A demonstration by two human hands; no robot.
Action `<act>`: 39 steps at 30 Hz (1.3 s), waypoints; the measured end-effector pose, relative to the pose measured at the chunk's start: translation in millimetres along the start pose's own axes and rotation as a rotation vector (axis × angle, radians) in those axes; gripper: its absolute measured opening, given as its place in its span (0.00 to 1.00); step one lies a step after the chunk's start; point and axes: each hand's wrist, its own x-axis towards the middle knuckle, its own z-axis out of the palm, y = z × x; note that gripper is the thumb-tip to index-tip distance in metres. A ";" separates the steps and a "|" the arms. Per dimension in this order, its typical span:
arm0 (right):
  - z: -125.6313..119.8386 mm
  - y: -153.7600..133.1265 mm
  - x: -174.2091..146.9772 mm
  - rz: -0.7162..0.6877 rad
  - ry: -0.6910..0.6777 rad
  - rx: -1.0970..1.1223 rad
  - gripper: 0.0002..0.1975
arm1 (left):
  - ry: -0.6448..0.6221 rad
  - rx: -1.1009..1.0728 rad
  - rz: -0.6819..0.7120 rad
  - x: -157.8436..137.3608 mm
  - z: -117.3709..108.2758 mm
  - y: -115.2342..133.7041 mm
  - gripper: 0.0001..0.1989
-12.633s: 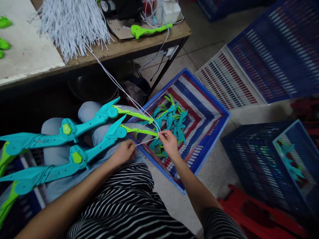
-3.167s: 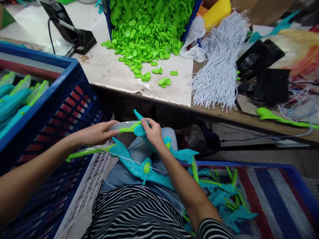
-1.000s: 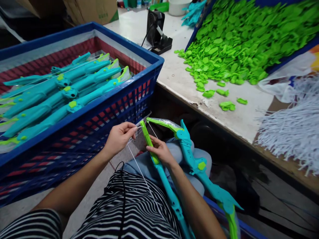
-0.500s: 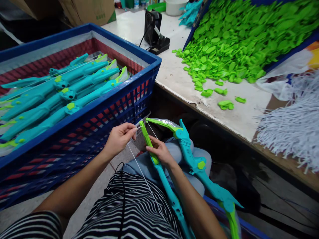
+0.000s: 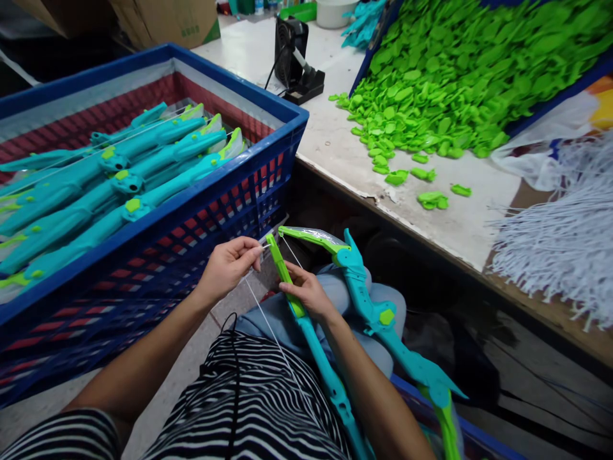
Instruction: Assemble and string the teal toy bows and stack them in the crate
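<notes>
My left hand (image 5: 233, 263) pinches a white string (image 5: 265, 314) close to the green tip of a toy bow (image 5: 315, 348). The string runs from those fingers down across my striped shirt. Around the green end section of this turquoise bow, my right hand (image 5: 309, 291) is closed, below the tip. A second toy bow (image 5: 368, 306), turquoise with green ends, leans over my knees to the right. A clear film covers its upper green end, and a string leads down from its tip behind my right hand.
On the left, a blue basket (image 5: 299, 121) holds several turquoise bows. The white table (image 5: 330, 144) carries a small black fan (image 5: 290, 54), a heap of green plastic pieces (image 5: 431, 89) and a bundle of white strings (image 5: 550, 236) at its right. A cardboard box (image 5: 163, 22) stands behind.
The view has shifted very slightly. Both hands keep their hold, the left on the string and the right on the bow, with hardly any movement.
</notes>
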 end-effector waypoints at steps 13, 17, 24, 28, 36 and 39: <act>7.2 1.6 -4.2 -0.189 0.056 -0.360 0.27 | -0.156 -0.172 -0.101 11.2 -0.4 3.1 0.26; 20.5 -31.4 -2.4 -0.539 0.231 -0.741 0.17 | -0.155 -0.163 -0.102 13.0 -2.1 6.4 0.25; 43.6 -83.1 23.9 -0.877 0.197 -0.927 0.06 | -0.161 -0.143 -0.098 11.3 -1.3 6.0 0.26; 42.7 -87.4 25.8 -0.941 0.151 -0.997 0.07 | -0.103 0.043 -0.053 12.3 1.4 1.9 0.19; -34.7 -141.7 49.3 -0.862 1.073 -0.735 0.12 | -0.073 0.477 0.551 9.6 20.7 -1.1 0.13; -1.8 -133.9 30.6 -0.971 0.964 -0.817 0.07 | -0.154 0.284 0.405 19.1 28.5 6.6 0.09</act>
